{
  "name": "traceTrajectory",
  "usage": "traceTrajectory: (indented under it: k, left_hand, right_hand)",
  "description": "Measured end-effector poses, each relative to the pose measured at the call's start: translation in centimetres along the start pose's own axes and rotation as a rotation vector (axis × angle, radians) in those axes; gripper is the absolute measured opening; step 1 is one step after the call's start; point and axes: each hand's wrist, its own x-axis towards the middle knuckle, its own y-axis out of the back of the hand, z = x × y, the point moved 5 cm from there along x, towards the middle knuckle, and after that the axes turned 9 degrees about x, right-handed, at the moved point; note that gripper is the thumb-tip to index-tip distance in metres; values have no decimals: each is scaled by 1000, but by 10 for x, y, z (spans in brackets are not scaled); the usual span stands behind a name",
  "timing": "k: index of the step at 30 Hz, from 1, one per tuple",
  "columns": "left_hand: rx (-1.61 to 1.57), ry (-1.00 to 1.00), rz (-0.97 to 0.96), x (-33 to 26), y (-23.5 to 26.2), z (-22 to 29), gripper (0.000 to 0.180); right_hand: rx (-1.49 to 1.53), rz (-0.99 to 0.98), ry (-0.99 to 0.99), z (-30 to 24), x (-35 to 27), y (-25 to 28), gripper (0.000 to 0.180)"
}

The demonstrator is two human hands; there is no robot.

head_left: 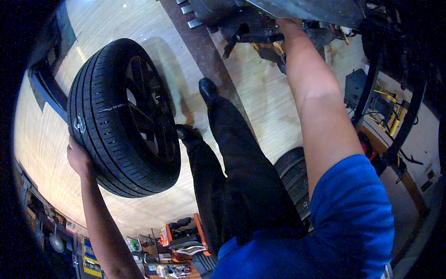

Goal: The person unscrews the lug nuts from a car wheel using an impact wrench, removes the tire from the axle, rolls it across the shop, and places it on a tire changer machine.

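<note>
A car wheel with a black tyre and dark spoked rim stands tilted at the left, white marks on its tread. My left hand holds it from the outer side, palm against the tread; the fingertips are partly hidden behind the tyre. My right arm reaches far forward. At its end my right hand goes in under the edge of a dark, panel-covered assembly, which looks like the underside of a car. The fingers there are hidden, so what they touch does not show.
Another tyre lies beside my right leg. A dark strip crosses the light floor ahead of my feet. Black curved tubing and a box with yellow items are at the right. An orange-sided cart with supplies stands low in view.
</note>
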Motion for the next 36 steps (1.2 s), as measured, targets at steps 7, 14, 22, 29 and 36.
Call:
traceTrajectory:
  k: [7, 14, 22, 29, 36]
  left_hand:
    - [29, 39, -4, -1, -1, 2, 66]
    - [23, 42, -5, -2, -1, 1, 65]
    - [35, 14, -15, 7, -5, -4, 65]
    - [6, -25, -20, 7, -6, -2, 65]
    - [35, -33, 15, 11, -5, -9, 66]
  right_hand:
    - [1885, -61, -664, 24, -49, -18, 11]
    - [2225, -41, -637, 1, -81, -15, 12]
    - [296, 136, 26, 72, -16, -51, 31]
    - [904, 26, -48, 92, -1, -55, 29]
    - [688, -19, -135, 66, -22, -43, 33]
